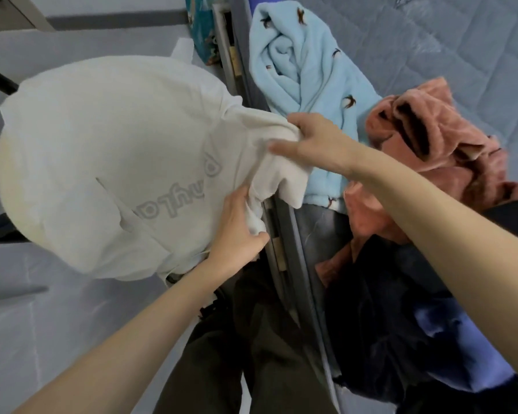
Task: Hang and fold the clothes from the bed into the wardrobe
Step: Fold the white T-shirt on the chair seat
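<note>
Holding a white top (102,150) over the floor (42,309), a person's left hand (237,231) grips its edge and the right hand (314,141) clutches a fold; a blue fleece (299,70), dark garment (371,309) and pink garment (425,138) lie unsorted on the bed (476,55); most work seemingly remains.

**Both hands on a white top beside the bed**

The left hand (237,228) and right hand (314,141) each grip bunched fabric of a white top (102,150) with grey lettering. On the quilted bed (476,55) lie a light-blue fleece (305,70), a pink fleece (425,135) and a dark navy garment (371,309), heaped touching one another.
</note>
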A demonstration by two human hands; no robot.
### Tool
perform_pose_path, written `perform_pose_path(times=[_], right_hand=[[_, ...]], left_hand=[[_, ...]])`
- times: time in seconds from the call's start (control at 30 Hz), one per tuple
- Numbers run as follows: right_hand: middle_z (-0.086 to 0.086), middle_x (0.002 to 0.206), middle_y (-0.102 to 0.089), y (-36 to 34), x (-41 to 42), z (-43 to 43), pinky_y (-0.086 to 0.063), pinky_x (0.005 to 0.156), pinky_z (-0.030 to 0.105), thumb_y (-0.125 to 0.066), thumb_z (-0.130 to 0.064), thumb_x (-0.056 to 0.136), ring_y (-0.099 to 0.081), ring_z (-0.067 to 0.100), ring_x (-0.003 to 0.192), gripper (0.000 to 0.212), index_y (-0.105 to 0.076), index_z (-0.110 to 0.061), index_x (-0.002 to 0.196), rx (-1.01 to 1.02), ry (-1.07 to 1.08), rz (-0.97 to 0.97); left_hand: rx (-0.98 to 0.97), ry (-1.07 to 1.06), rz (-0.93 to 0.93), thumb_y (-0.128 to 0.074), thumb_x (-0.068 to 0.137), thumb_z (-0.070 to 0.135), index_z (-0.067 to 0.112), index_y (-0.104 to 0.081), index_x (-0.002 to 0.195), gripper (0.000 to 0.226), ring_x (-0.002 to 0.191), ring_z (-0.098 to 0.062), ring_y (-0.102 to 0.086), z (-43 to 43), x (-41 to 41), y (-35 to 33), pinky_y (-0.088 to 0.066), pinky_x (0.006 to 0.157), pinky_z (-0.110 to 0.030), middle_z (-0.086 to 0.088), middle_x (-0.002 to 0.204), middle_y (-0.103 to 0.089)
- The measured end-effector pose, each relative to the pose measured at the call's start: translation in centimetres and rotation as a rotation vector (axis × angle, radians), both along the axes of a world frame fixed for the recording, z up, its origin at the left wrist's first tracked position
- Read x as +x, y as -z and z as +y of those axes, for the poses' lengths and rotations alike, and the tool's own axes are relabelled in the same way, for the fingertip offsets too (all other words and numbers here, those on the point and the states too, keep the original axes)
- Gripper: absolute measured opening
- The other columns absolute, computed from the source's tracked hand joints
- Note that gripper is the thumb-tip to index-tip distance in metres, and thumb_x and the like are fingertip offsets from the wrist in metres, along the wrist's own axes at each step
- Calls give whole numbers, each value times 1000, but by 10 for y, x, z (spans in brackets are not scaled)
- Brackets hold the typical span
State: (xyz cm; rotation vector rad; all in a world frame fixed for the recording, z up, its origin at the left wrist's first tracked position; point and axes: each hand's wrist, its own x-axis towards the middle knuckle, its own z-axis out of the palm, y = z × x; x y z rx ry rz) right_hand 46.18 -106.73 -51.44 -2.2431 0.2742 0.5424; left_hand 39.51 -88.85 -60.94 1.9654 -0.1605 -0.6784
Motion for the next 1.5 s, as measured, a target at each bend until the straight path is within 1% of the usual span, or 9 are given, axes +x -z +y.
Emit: perform_pose_path(times=[0.1,0.3,0.47,0.6,0.73,0.97,1.17,1.37,1.5], right_hand=[[-2,91,-65,-8,-7,-6,-43,55,14,-67,-45,83,-56,6,72,36,-64,-13,100,10,96,67],[-1,89,-72,-4,-27,-23,-51,56,17,-73,-49,77,-67,11,72,43,-69,-13,100,77,214,346],[9,97,-74,3,-36,-43,-52,78,36,-77,-50,72,-70,23,86,50,-70,-11,102,224,370,369],[-2,86,-72,6,-41,-59,-55,78,30,-82,-34,71,-69,13,80,33,-69,-14,93,278,360,204],[-11,78,-58,12,-46,-74,-38,64,24,-82,-30,69,-51,8,74,27,-62,-24,87,-134,229,-93],[-4,78,-67,30,-61,-97,-44,71,25,-65,-27,83,-59,10,79,10,-71,-20,80,-223,289,-12],[-5,75,-73,51,-67,-98,-52,77,28,-58,-33,88,-67,11,62,28,-58,-21,114,-148,280,113],[0,115,-59,67,-26,-94,-50,92,33,-64,-39,88,-59,16,103,49,-54,-15,130,113,352,116],[-1,105,-56,82,-3,-87,-42,81,25,-67,-34,86,-52,14,96,36,-56,-13,113,-40,173,193]], left_hand=[[-19,-41,-11,-72,58,2,15,-42,133,81,119,-21,-50,-10,-6,-4,-46,98,-43,-6,128,-51],[-22,-99,-16,-85,62,20,26,-22,140,101,128,-7,-28,-27,-33,-6,-31,105,-25,10,134,-25],[201,-270,-211,-82,70,28,19,-45,124,66,106,-6,-24,-58,-39,-8,-30,93,-20,1,117,-28],[182,-325,-215,-61,91,21,12,-62,106,18,101,-11,-34,-78,-24,-3,-28,85,-17,-2,113,-37],[69,-279,-21,-48,95,16,18,-53,96,5,86,-12,-55,-78,-17,3,-33,64,-15,1,100,-58],[259,19,1,-51,89,10,13,-52,97,8,100,-17,-48,-74,-17,13,-35,76,-23,4,112,-43],[443,149,-259,-72,71,26,23,-43,125,61,106,-23,-34,-104,-20,10,-33,86,-28,-5,116,-33],[536,227,-340,-72,75,28,27,-42,127,61,109,-22,-35,-123,-21,19,-31,89,-28,-4,118,-32],[502,236,-367,-75,75,24,29,-43,124,58,105,-19,-33,-121,-21,25,-30,90,-29,-2,113,-30]])
